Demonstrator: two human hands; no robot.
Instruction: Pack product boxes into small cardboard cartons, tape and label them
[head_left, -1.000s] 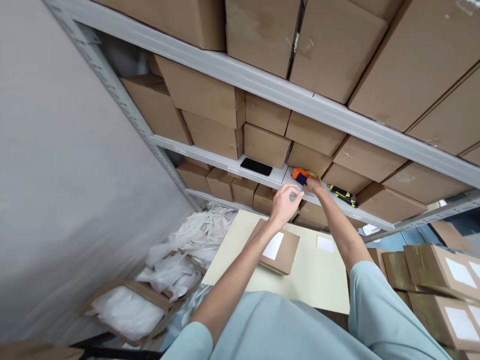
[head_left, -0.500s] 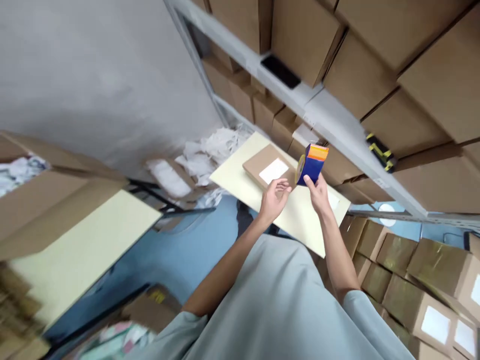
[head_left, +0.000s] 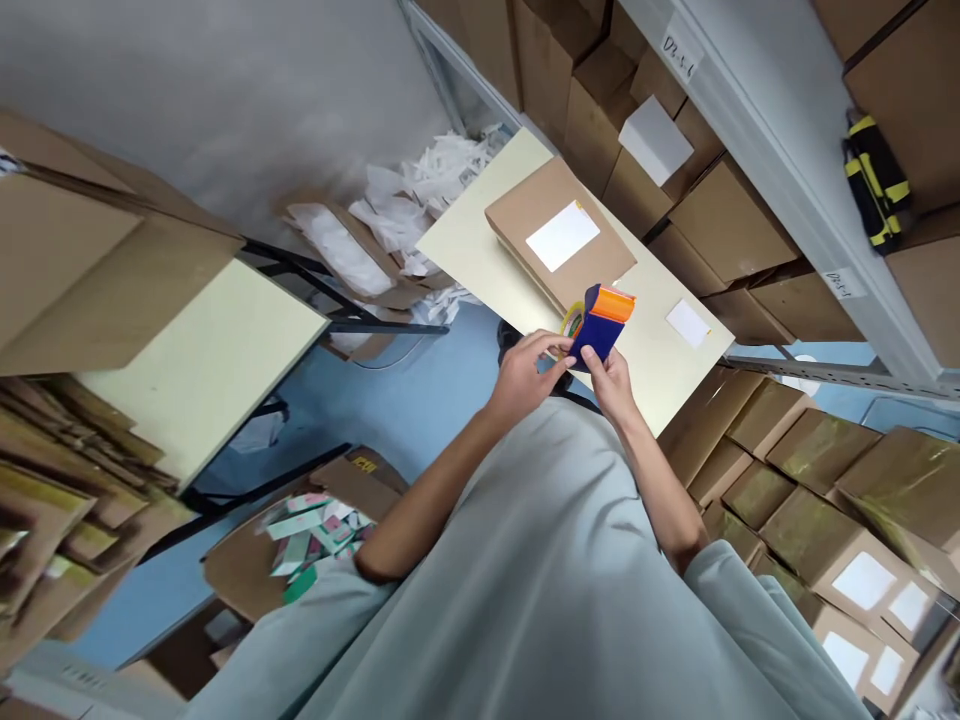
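A blue and orange tape dispenser (head_left: 602,325) with a roll of tape (head_left: 573,319) on its left side is held up in front of my body. My right hand (head_left: 611,382) is closed around its lower end, thumb on the blue face. My left hand (head_left: 526,375) has its bent fingers and thumb closed at the roll's near edge; whether a tape end lies between them is too small to see. Just beyond the dispenser, a flat cardboard box (head_left: 536,200) with a white label (head_left: 562,236) lies on the cream tabletop (head_left: 645,395).
A white card (head_left: 688,323) lies on the tabletop's right part. Shelving (head_left: 780,190) with cartons and a black-and-yellow tool (head_left: 876,182) rises on the right. Stacked cartons (head_left: 799,500) stand below it. Another table (head_left: 217,350) and a box of small packets (head_left: 259,565) are at left.
My left hand has come over to the dispenser and now touches the roll. The dispenser has moved slightly closer to my body, and the view has shifted, with the cardboard box appearing larger.
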